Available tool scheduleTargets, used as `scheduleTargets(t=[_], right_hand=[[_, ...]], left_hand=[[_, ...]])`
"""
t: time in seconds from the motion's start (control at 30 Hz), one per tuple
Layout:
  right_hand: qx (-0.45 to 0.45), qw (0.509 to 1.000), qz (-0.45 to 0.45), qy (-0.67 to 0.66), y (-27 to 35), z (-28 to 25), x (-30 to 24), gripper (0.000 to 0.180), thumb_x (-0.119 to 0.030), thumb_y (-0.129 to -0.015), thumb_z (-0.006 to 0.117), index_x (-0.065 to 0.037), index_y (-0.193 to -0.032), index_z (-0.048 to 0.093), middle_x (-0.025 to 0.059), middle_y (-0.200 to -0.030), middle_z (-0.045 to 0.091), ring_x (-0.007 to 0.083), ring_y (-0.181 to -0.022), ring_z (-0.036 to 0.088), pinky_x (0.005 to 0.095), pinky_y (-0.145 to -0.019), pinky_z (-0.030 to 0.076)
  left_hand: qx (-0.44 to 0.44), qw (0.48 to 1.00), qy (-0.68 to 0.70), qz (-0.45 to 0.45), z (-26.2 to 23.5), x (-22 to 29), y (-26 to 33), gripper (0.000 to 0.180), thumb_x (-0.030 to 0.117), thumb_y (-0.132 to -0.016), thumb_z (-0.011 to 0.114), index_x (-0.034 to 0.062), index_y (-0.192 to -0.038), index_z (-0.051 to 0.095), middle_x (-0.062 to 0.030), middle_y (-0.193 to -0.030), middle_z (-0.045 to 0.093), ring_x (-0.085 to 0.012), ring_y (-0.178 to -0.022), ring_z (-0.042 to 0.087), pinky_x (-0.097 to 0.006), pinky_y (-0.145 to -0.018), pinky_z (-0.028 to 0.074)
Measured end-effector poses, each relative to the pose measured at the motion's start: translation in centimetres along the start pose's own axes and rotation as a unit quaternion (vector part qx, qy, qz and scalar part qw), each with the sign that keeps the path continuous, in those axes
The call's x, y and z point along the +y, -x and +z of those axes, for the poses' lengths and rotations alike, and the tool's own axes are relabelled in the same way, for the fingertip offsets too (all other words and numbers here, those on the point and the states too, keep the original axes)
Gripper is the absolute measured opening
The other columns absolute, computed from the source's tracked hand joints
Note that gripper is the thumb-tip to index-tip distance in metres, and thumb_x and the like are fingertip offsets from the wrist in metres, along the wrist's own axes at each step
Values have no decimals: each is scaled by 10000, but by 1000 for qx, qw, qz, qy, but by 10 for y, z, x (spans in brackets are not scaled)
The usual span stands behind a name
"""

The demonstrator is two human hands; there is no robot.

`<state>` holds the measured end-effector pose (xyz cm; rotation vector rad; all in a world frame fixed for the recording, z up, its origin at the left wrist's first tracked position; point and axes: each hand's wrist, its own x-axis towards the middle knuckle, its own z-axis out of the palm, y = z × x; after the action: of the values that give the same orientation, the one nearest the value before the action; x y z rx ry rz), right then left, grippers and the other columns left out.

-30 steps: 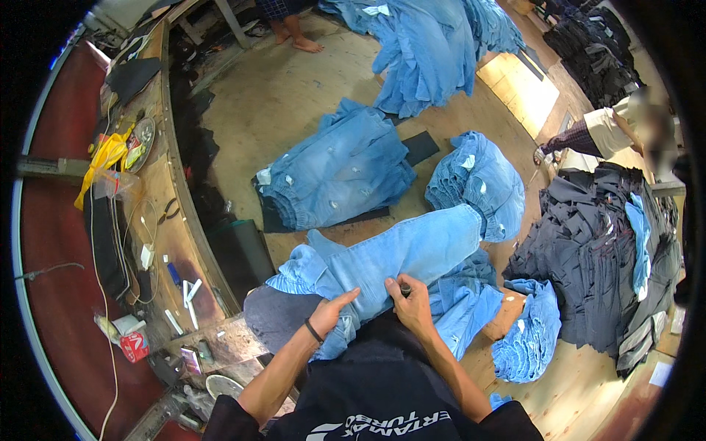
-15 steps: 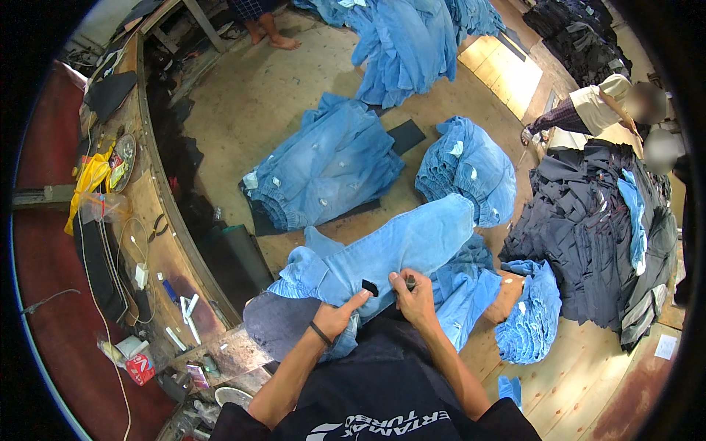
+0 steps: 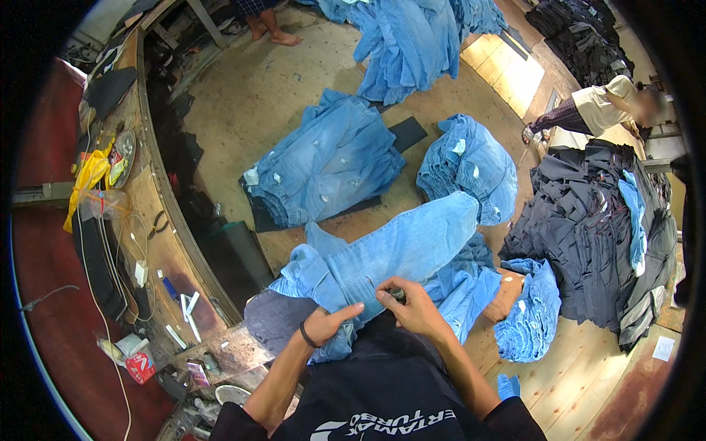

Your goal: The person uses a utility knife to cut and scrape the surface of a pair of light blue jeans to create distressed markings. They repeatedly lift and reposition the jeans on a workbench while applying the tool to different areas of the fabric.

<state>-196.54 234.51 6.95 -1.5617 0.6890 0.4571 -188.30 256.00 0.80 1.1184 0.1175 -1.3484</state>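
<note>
A light blue denim garment (image 3: pixel 404 235), long like a trouser leg, lies before me, partly over a dark rounded support (image 3: pixel 278 321). At its near edge my left hand (image 3: pixel 329 325) is closed on the cloth, thumb stretched to the right and fingers mostly hidden. My right hand (image 3: pixel 413 303) is pinched above the denim, just right of the left thumb. In it is a small dark greenish tool (image 3: pixel 398 295), largely covered by the fingers. A thin dark line shows on the cloth near its tip; whether it is thread or part of the tool, I cannot make out.
Stacked blue denim (image 3: pixel 323 165) lies ahead, with a second bundle (image 3: pixel 471 165) to its right. Dark garments (image 3: pixel 581 228) are heaped at right. The left-hand bench (image 3: pixel 158 220) holds pliers (image 3: pixel 158 225), white sticks (image 3: pixel 190 316) and cables. A person (image 3: pixel 599 106) stands far right.
The black patch by my left thumb is no longer visible. Both hands have shifted slightly, the right one to the left. The far-right person has moved; a second head there is out of sight.
</note>
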Motion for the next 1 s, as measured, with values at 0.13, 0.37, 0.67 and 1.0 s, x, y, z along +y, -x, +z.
scheduleTargets(t=[0.13, 0.37, 0.67, 1.0], right_hand=[[-70, 996, 56, -17, -16, -4, -2, 335, -287, -984, 756, 29, -1051, 665, 4, -678, 543, 97, -538, 514, 293, -492, 438], [-94, 993, 66, -5, -34, 4, 11, 338, -267, -929, 828, -76, -886, 553, -42, -633, 483, 64, -528, 458, 282, -472, 361], [-57, 953, 135, -265, -26, 7, 18, 230, -181, -957, 782, -94, -842, 602, -47, -638, 498, 63, -509, 403, 268, -480, 331], [-101, 973, 145, -146, -25, -32, 16, 264, -279, -1019, 678, -33, -1095, 739, -38, -712, 528, 68, -589, 475, 257, -502, 380]], left_hand=[[12, 1000, 0, 13, 2, -1, 4, 544, 192, -986, 750, 3, -1465, 574, -98, -1407, 651, -218, -1265, 616, -384, -1099, 478], [75, 997, 2, 29, 9, -4, 2, 496, 220, -1000, 733, -9, -1422, 607, -100, -1384, 664, -206, -1243, 626, -366, -1065, 496], [122, 989, 51, -71, 2, -4, 4, 381, 206, -972, 724, -20, -1277, 687, -59, -1145, 748, -168, -1033, 697, -337, -929, 553], [78, 997, 28, -4, -2, -8, -18, 280, 147, -930, 728, 3, -1169, 745, -53, -1114, 759, -182, -1040, 709, -337, -931, 551]])
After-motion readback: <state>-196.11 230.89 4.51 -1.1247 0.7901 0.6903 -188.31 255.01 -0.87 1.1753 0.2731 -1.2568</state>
